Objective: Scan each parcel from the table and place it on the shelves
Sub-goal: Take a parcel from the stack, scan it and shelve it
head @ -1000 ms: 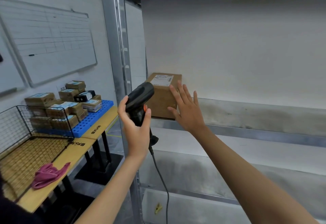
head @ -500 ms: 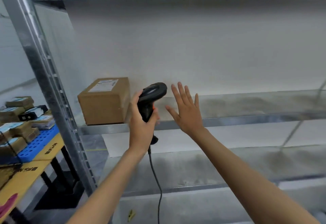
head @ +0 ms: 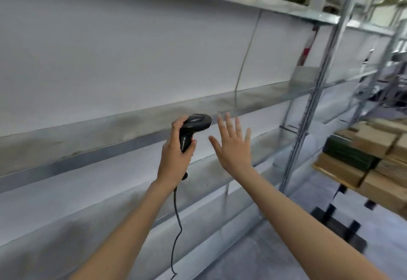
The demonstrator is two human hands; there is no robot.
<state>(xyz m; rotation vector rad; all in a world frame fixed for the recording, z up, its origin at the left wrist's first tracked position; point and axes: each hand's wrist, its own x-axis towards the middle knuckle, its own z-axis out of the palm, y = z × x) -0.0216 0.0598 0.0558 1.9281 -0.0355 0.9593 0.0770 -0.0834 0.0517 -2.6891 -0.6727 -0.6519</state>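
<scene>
My view has swung hard to the right: the brown parcel that sat at the left end of the middle shelf half a second ago is now out of frame, along with the table of waiting parcels, so the task's things are somewhere off to my left and I cannot see either one. What I do see is my left hand wrapped around the handle of the black scanner, its cable hanging down below the wrist, and my right hand empty, fingers spread and straight, raised in front of the shelf without touching it. I read that as one parcel shelved and released, with the hand free for the next. A steel upright and stacked cartons on another rack now show at the right; whether those belong to the job I cannot tell. My judgement is that the next step calls for turning toward the table, which this heading does not face.
</scene>
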